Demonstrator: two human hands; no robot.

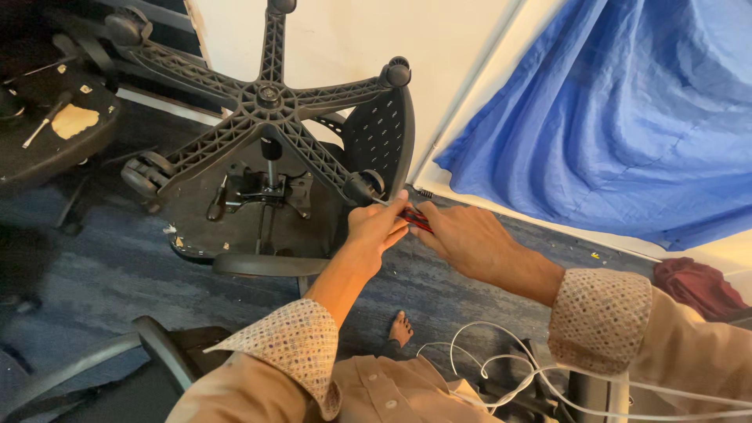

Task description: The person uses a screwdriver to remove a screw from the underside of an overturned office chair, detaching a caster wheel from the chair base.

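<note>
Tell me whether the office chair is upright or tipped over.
Tipped over. The office chair lies on its side on the carpet, its five-star base and casters facing the camera, while the left hand and right hand work at one caster.

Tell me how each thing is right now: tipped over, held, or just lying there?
Office chair: tipped over, wheeled base up.
Red-handled tool: held by both hands at a caster.
Left hand: gripping the tool.
Right hand: gripping the tool.
Blue cloth: hanging crumpled.
White cable: lying loose.
</note>
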